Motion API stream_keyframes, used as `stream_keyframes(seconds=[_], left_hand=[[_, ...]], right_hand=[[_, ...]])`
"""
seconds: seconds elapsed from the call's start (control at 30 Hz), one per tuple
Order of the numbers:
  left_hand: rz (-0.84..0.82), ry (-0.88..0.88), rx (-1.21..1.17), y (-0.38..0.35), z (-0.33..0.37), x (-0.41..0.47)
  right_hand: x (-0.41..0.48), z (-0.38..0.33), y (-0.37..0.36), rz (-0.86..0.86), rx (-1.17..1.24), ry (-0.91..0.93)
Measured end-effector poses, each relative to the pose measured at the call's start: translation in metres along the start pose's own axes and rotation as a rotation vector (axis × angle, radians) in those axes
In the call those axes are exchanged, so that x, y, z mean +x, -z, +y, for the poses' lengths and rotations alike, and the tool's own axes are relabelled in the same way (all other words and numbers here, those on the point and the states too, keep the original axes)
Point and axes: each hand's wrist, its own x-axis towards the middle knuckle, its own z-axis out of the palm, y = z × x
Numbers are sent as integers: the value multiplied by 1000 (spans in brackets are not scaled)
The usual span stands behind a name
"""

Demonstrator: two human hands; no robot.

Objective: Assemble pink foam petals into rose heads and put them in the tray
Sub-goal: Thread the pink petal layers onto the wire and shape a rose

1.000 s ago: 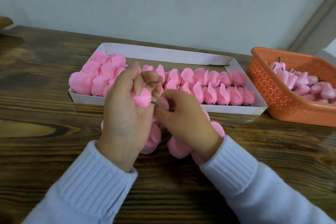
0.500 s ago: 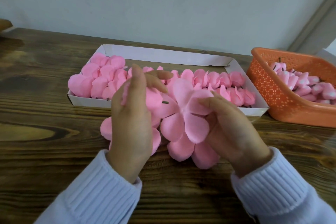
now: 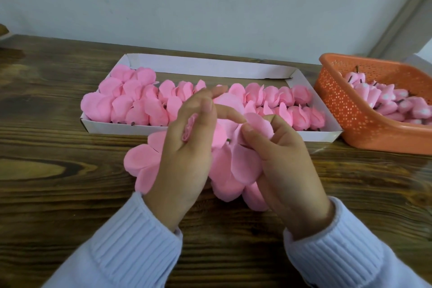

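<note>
My left hand holds a pink rose bud in its palm, its short dark stem tip pointing right. My right hand pinches a flat pink petal layer between thumb and fingers, pressed up against the bud's stem. Loose pink petal layers lie on the wooden table under both hands. Behind them stands the white cardboard tray, holding rows of finished pink rose heads.
An orange perforated plastic basket with several pink buds on stems sits at the right, touching the tray's corner. The wooden table stretches left and toward me. A pale wall stands behind the tray.
My right hand lifted a petal layer from the pile and brought it against the bud in my left hand. The petal layer has moved closer onto the stem.
</note>
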Motion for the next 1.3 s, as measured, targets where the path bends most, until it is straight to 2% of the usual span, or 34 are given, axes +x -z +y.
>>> stream_keyframes(seconds=[0.1, 0.47, 0.67, 0.83, 0.97, 1.1, 1.3], left_hand=[[8, 50, -47, 0, 0, 1], [-4, 75, 62, -1, 7, -2], [-102, 0, 196, -1, 6, -3], [-140, -15, 315, -1, 5, -4], [-116, -94, 259, -1, 6, -4], [-94, -135, 178, 0, 2, -3], [-57, -85, 54, 0, 0, -3]], right_hand=[[-1, -1, -1, -5, 11, 11], [-4, 0, 0, -3, -35, 85], [-6, 0, 2, 23, -75, 111], [-7, 2, 1, -16, 9, 77], [-11, 0, -2, -97, 109, 65], [-14, 1, -2, -214, 83, 65], [-10, 0, -3, -299, -155, 306]])
